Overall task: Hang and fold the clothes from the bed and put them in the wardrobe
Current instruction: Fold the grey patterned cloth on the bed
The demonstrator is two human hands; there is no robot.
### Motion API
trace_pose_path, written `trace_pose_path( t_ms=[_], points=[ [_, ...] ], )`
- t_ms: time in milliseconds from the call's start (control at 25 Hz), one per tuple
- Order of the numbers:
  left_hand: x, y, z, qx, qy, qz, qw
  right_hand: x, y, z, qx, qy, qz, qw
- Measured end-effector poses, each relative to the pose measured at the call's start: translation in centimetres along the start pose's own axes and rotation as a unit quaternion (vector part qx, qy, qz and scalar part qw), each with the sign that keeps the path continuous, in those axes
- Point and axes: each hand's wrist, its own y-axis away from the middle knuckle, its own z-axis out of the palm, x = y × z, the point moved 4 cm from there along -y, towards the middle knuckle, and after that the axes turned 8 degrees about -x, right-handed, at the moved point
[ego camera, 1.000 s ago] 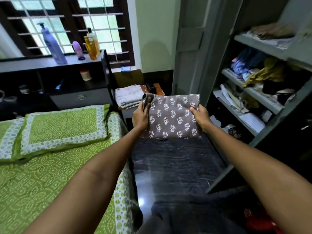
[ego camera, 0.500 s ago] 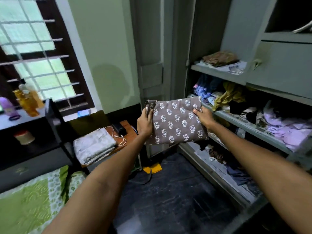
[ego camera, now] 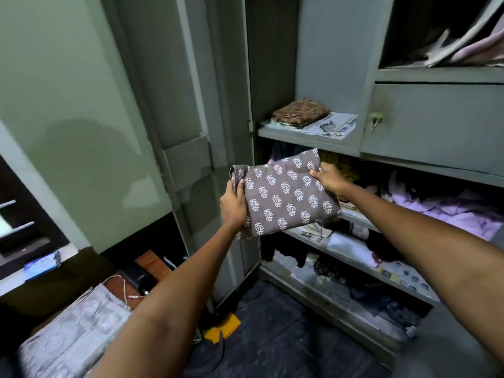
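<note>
A folded brown garment with white leaf prints (ego camera: 286,196) hangs in the air in front of the open grey wardrobe (ego camera: 335,77). My left hand (ego camera: 233,204) grips its left edge, thumb on top. My right hand (ego camera: 327,178) grips its upper right corner. The garment's far corner sits just below the wardrobe's upper shelf (ego camera: 308,139), which carries a folded brown patterned cloth (ego camera: 300,111) on newspaper. Behind the garment, the shelf below is mostly hidden.
The wardrobe door (ego camera: 201,132) stands open to the left of the shelves. Lower shelves hold heaps of lilac clothes (ego camera: 450,208) and dark items. A folded grey cloth (ego camera: 73,336) lies on a small table at bottom left, with a white cable (ego camera: 122,287) behind it. The floor is dark.
The view has turned from the bed to the wardrobe. Both hands have carried the folded garment up and closer to the shelves, tilting it.
</note>
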Motion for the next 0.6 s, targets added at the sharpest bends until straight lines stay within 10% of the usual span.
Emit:
trace_pose_path(
  t_ms=[600],
  points=[
    [2.6, -30.4, 15.3, -0.027, 0.079, 0.025, 0.996, -4.3, -30.8, -12.5, 0.029, 0.121, -0.012, 0.992]
  ],
)
